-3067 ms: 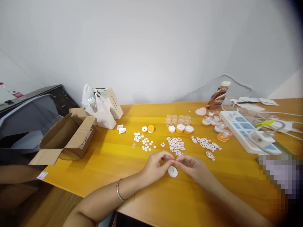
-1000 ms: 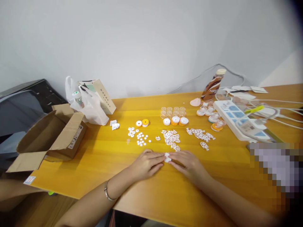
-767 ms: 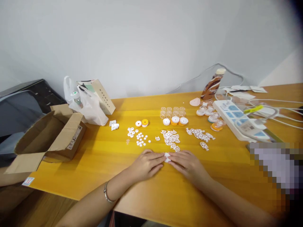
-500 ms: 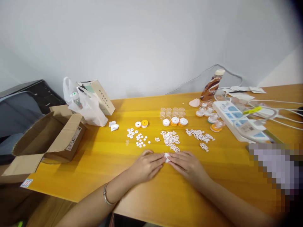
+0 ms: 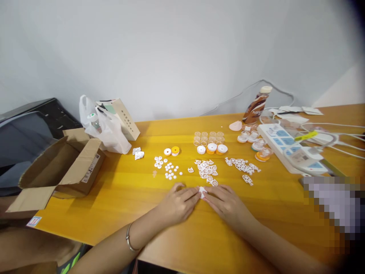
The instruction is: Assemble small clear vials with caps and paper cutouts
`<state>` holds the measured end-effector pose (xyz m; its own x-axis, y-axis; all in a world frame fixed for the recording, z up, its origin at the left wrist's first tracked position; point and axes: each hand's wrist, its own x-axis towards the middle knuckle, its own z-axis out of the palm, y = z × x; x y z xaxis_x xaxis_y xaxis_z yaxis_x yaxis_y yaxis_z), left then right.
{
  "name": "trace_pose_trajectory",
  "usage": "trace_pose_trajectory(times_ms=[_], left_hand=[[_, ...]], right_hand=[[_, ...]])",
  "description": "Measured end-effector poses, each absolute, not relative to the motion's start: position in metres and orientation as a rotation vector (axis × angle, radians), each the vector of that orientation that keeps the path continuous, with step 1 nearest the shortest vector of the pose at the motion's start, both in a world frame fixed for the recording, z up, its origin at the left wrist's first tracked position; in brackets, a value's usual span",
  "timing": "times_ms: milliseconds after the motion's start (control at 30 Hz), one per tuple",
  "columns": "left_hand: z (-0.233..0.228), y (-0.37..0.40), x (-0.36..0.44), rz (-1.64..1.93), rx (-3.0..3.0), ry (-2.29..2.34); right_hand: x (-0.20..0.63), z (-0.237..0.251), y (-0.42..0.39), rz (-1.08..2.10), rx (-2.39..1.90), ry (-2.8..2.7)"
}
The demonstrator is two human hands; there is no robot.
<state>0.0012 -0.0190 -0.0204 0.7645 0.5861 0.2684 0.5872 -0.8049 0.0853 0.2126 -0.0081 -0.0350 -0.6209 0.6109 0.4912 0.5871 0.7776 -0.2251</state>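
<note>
My left hand (image 5: 182, 203) and my right hand (image 5: 225, 201) meet near the front of the table, fingertips closed on a small white plastic piece (image 5: 202, 192). The fingers cover much of it, so its full shape is hidden. Just beyond my hands lies a pile of white openwork plastic pieces (image 5: 207, 170). A second group of white openwork pieces (image 5: 242, 166) is spread to the right. Small round white caps (image 5: 170, 171) are scattered to the left, beside a few tiny clear bits (image 5: 154, 174).
Clear cups (image 5: 208, 138) stand in rows behind white-and-orange round parts (image 5: 211, 147). A drink bottle (image 5: 256, 104), dome-topped parts (image 5: 264, 154) and a power strip (image 5: 288, 146) are at right. An open cardboard box (image 5: 85, 163), plastic bag (image 5: 114, 133) and foil packets (image 5: 138, 153) are at left.
The whole view has shifted slightly. Both hands stay together on the white plastic piece, with barely any finger movement. More of a person's leg and shoe shows at the lower left.
</note>
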Motion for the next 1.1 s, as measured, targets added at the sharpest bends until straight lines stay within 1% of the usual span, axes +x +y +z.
trace_pose_trajectory(times_ms=[200, 433, 533, 667, 800, 933, 1100], left_hand=[[-0.020, -0.020, 0.003, -0.443, -2.938, -0.978], [-0.018, -0.020, 0.006, -0.553, -2.964, -1.025], [-0.016, -0.019, 0.005, -0.658, -2.984, -1.074], [-0.013, -0.004, -0.010, -0.883, -2.909, -1.271], [-0.008, 0.024, -0.043, -1.032, -2.702, -1.633], [-0.006, 0.040, -0.069, -0.954, -2.703, -1.913], [-0.006, 0.039, -0.072, -0.849, -2.832, -1.936]], right_hand=[[0.212, -0.037, -0.008, 0.095, -0.891, -2.372], [0.212, -0.042, -0.006, 0.330, -0.915, -2.199], [0.212, -0.042, -0.006, 0.400, -0.935, -2.176], [0.212, -0.041, -0.006, 0.439, -0.953, -2.189], [0.212, -0.039, -0.007, 0.459, -0.970, -2.175], [0.212, -0.037, -0.007, 0.459, -1.001, -2.191], [0.213, -0.038, -0.006, 0.435, -1.041, -2.230]])
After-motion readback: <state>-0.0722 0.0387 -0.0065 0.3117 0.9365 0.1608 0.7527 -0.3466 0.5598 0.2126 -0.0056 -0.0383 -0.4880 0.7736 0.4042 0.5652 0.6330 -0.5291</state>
